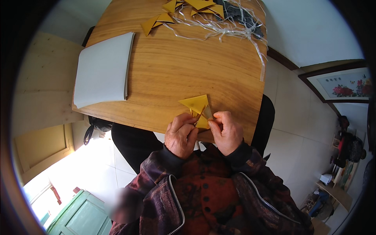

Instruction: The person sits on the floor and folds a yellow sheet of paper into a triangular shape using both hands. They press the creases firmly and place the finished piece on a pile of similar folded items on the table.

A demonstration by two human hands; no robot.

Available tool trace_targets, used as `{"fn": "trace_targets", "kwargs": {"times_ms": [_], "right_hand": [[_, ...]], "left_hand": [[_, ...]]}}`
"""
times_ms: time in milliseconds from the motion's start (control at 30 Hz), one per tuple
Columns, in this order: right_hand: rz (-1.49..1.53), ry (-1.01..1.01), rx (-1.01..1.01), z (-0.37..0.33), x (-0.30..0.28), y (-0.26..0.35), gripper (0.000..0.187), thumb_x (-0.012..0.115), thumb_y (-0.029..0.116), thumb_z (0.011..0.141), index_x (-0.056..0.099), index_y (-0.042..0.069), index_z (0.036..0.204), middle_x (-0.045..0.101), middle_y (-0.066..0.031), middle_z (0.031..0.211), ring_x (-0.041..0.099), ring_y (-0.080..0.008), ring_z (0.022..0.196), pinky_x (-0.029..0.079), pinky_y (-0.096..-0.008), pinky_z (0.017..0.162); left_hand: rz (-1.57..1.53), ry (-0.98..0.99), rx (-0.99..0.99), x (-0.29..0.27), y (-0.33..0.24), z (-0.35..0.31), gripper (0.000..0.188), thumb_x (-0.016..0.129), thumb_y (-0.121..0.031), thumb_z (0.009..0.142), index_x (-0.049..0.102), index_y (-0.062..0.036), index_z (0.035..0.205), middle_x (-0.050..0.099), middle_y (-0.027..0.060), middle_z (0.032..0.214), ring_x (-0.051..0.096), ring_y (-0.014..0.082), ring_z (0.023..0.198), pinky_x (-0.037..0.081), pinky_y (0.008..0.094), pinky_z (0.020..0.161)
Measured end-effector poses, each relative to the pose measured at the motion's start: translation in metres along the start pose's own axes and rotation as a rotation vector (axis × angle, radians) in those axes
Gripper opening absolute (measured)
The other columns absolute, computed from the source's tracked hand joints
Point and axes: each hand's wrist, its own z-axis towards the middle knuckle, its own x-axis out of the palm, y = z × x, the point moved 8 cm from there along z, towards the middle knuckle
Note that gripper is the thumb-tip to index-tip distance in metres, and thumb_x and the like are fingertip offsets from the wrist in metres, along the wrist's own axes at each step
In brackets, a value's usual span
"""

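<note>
A piece of folded gold paper [196, 102] lies at the near edge of the wooden table, with a pointed flap toward the far side and open folds facing me. My left hand [181, 134] is closed on its left side, the fingers curled in at the folds. On the other side my right hand [226, 131] pinches the paper's right edge between thumb and forefinger. The fingertips hide part of the lower folds.
The wooden table [168, 66] carries a stack of white sheets [103, 70] at left. Several folded gold pieces [157, 21] lie at the far side, beside a tangle of clear plastic strips [235, 29]. A framed flower picture [340, 85] hangs at right.
</note>
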Motion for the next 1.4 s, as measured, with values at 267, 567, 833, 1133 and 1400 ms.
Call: {"fn": "trace_targets", "kwargs": {"times_ms": [267, 567, 833, 1133, 1400], "right_hand": [[-0.096, 0.034, -0.026, 0.006, 0.002, 0.006, 0.015, 0.070, 0.011, 0.084, 0.055, 0.008, 0.088, 0.062, -0.0113, 0.076, 0.063, -0.0330, 0.067, 0.048, -0.0417, 0.056], [-0.168, 0.076, -0.049, 0.011, 0.007, 0.010, 0.015, 0.067, 0.011, 0.085, 0.052, 0.009, 0.085, 0.060, -0.0119, 0.076, 0.062, -0.0353, 0.066, 0.047, -0.0442, 0.056], [-0.261, 0.046, -0.113, 0.012, 0.010, 0.010, 0.014, 0.065, 0.015, 0.086, 0.052, 0.010, 0.085, 0.059, -0.0118, 0.075, 0.061, -0.0363, 0.065, 0.047, -0.0461, 0.055], [-0.298, 0.013, -0.103, 0.012, 0.012, 0.008, 0.013, 0.065, 0.011, 0.086, 0.053, 0.008, 0.083, 0.060, -0.0139, 0.074, 0.061, -0.0369, 0.068, 0.047, -0.0456, 0.058], [-0.325, 0.008, -0.142, 0.011, 0.014, 0.008, 0.016, 0.065, 0.017, 0.087, 0.051, 0.009, 0.085, 0.061, -0.0127, 0.075, 0.062, -0.0369, 0.067, 0.048, -0.0478, 0.056]], "left_hand": [[-0.037, -0.038, -0.113, 0.000, 0.006, -0.004, 0.021, 0.072, -0.002, 0.073, 0.065, -0.0052, 0.092, 0.061, 0.0123, 0.113, 0.064, 0.0291, 0.095, 0.051, 0.0379, 0.078], [0.128, -0.047, 0.142, -0.001, -0.005, -0.004, 0.019, 0.073, -0.003, 0.073, 0.068, -0.0068, 0.090, 0.064, 0.0094, 0.113, 0.065, 0.0259, 0.095, 0.051, 0.0356, 0.081], [0.148, -0.071, 0.202, -0.004, -0.010, -0.005, 0.019, 0.071, 0.001, 0.073, 0.067, -0.0038, 0.091, 0.065, 0.0112, 0.111, 0.065, 0.0280, 0.094, 0.053, 0.0367, 0.080], [0.114, -0.210, 0.116, -0.040, -0.002, -0.017, 0.022, 0.064, 0.006, 0.072, 0.067, -0.0023, 0.092, 0.066, 0.0143, 0.107, 0.065, 0.0320, 0.096, 0.053, 0.0385, 0.081], [0.227, -0.084, 0.227, -0.016, -0.016, -0.025, 0.029, 0.072, -0.003, 0.068, 0.068, -0.0059, 0.096, 0.064, 0.0101, 0.102, 0.061, 0.0297, 0.099, 0.047, 0.0402, 0.084]]}}
